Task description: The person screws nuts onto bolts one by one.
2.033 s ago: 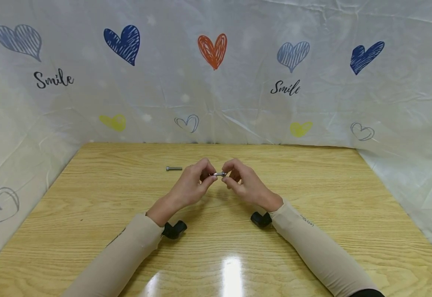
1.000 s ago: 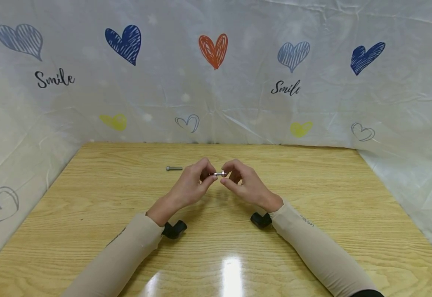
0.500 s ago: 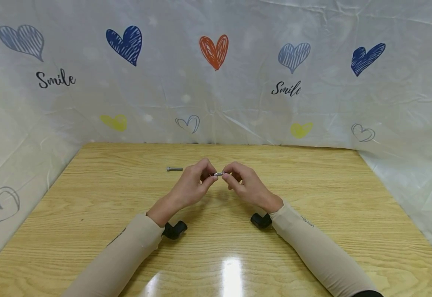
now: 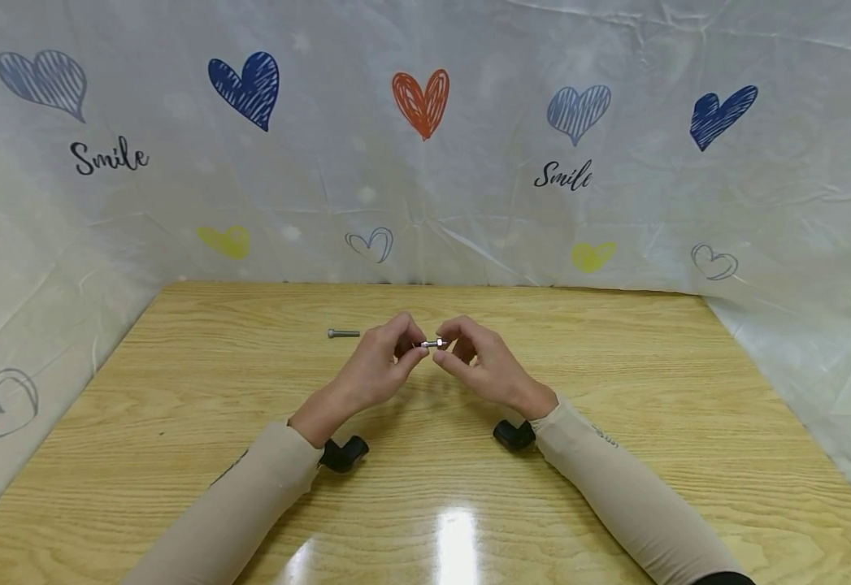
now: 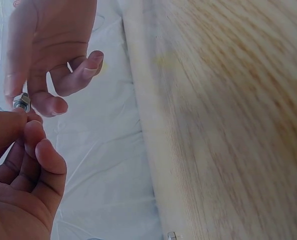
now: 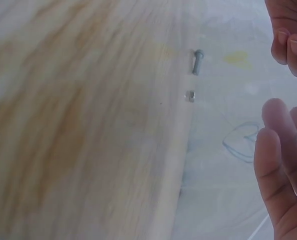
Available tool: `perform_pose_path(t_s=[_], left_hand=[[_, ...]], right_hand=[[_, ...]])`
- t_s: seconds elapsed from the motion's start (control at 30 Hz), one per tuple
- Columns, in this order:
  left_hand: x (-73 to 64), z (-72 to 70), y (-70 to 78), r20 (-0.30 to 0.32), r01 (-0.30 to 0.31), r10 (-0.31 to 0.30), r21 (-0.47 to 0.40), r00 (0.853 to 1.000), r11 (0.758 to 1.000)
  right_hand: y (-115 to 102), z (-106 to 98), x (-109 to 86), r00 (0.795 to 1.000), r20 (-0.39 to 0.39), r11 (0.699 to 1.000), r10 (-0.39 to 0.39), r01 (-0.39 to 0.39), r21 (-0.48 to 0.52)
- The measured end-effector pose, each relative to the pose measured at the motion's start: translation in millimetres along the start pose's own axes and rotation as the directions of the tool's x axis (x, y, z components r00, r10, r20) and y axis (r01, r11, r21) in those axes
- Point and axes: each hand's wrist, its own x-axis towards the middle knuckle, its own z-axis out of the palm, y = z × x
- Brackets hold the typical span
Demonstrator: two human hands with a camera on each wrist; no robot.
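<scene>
Above the middle of the table, my left hand pinches a small silver bolt between thumb and fingertips, its shank pointing right. A hex nut sits on the bolt's right end; the left wrist view shows this nut close up. Around it, my right hand has thumb and index finger parted. The thumb stands off the nut; whether the index fingertip touches it I cannot tell. The left fingers cover the bolt's other end.
Another bolt lies on the wooden table, left of the hands. A loose nut near it shows in the right wrist view. Behind the table hangs a white sheet with printed hearts. Black wrist cameras project below both wrists.
The right thumb and index finger closed on the nut half a second ago and have parted again now, leaving the nut in sight. The left hand keeps its hold on the bolt.
</scene>
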Motion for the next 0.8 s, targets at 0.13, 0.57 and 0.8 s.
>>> perform_pose_path(t_s=[0.13,0.57,0.8], left_hand=[[-0.2,0.1,-0.6,0.003,0.001,-0.001,-0.004,1.0,1.0],[-0.5,1.0,-1.2,-0.002,-0.006,0.006,0.014,1.0,1.0],[-0.6,2.1,-1.5,0.004,-0.02,0.02,0.017,1.0,1.0]], right_hand=[[1.7,-0.4,-0.8,1.0,0.0,1.0,-0.016,0.016,0.015],[0.9,-0.8,-1.1,1.0,0.021,0.996,0.019,-0.021,0.084],[-7.8,-4.4,-1.8,0.989,0.07,0.989,0.128,-0.133,0.068]])
